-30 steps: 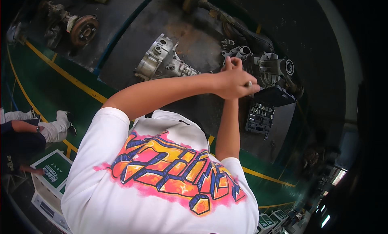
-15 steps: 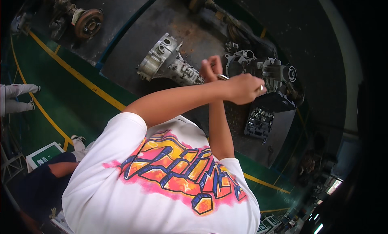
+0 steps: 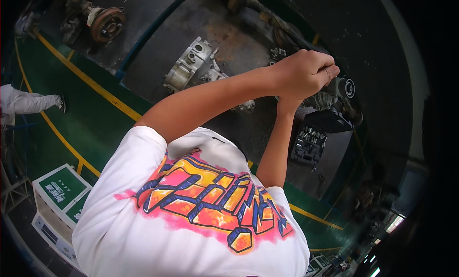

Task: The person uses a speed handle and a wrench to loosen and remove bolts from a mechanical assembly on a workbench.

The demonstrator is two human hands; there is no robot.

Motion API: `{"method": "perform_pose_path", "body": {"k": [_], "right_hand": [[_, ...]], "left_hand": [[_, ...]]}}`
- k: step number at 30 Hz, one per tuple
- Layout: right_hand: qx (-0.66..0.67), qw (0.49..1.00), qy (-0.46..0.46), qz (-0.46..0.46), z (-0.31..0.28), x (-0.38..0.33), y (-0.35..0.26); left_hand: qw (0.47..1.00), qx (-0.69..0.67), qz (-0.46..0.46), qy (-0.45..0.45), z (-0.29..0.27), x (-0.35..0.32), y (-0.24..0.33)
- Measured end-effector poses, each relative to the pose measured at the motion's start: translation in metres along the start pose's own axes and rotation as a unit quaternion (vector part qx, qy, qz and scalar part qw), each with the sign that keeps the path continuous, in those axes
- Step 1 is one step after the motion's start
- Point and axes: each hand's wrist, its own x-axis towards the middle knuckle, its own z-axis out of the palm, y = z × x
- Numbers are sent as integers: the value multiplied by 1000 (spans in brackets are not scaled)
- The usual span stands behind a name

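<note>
Metal housing (image 3: 348,88) is lying near the tabletop (image 3: 147,64) far-right corner, presumably for easy reach; my left grip (image 3: 306,74) is clenching, contents hidden, masking my right grip (image 3: 290,104), whose state I can't tell.

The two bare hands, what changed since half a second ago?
The bare left hand moved farther out and rightward; the bare right hand moved right, now mostly hidden behind it. The shiny metal piece seen between them is out of sight; I can't tell if it's held. The silver-grey metal housing and open black socket case stayed put.
</note>
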Motion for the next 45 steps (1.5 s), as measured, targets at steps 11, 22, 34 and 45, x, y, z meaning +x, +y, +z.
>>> {"method": "perform_pose_path", "body": {"k": [11,22,34,45], "right_hand": [[86,996,22,-11,17,-17,-5],[199,969,77,124,-1,-33,18],[192,972,99,95,6,-56,20],[223,955,154,123,4,-59,2]], "left_hand": [[1000,-14,-24,3,-9,-25,-17],[971,140,-192,-24,-21,-204,-237],[976,137,-166,32,-7,-211,-298],[945,245,-216,32,-8,-205,-281]]}}
